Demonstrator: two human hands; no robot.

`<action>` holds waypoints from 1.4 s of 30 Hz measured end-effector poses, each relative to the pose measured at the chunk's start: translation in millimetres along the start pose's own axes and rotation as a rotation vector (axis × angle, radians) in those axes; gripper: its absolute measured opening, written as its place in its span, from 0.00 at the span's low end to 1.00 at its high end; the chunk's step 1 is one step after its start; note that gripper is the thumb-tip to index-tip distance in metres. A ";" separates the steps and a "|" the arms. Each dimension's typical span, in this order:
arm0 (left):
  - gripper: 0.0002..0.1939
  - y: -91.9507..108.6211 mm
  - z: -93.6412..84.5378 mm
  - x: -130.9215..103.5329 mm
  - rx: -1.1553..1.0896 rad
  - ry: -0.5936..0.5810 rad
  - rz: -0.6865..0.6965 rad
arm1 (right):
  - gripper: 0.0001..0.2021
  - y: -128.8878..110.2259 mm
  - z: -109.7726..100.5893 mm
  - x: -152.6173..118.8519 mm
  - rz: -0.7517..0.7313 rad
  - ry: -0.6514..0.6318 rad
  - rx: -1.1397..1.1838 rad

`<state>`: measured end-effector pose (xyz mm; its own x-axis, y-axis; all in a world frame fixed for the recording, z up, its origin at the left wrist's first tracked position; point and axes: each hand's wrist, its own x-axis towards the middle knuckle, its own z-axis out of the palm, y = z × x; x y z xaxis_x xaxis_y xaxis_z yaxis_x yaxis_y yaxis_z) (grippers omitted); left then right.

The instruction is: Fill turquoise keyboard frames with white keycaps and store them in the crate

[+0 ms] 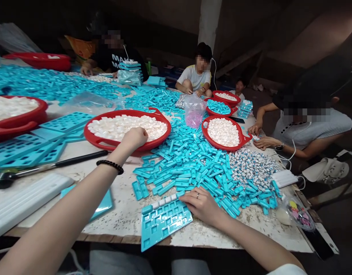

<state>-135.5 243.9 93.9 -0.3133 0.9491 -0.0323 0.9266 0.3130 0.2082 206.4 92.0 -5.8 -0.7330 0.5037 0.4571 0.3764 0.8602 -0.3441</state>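
In the head view, the left hand (136,138) is reaching into a red basket (160,141) of white pieces (111,126), its fingers curling downward; whether they are gripping any, I cannot tell. The right hand (201,203) is touching the far right corner of a blue board (171,221) with its fingertips; whether it is pinching there, I cannot tell. The board is lying on the tabletop (121,225), its near left corner jutting past the edge, and is carrying white caps (164,201) along its far side. Loose blue pieces (190,164) are lying heaped just beyond.
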 end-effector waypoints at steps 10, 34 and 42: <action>0.13 13.8 -14.6 -15.7 -0.082 0.253 0.060 | 0.10 0.4 0.1 0.1 -0.003 0.020 0.002; 0.14 54.3 83.0 -274.1 -1.284 -0.137 0.092 | 0.13 -6.3 -14.4 1.1 -0.029 0.168 0.223; 0.12 73.0 98.1 -266.2 -1.187 -0.113 0.187 | 0.09 -11.4 -19.1 2.3 -0.063 0.223 0.288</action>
<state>35.9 17.6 21.8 -0.1202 0.9925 0.0213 0.1691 -0.0006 0.9856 211.2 84.9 14.8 -0.5966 0.4826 0.6412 0.1362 0.8483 -0.5117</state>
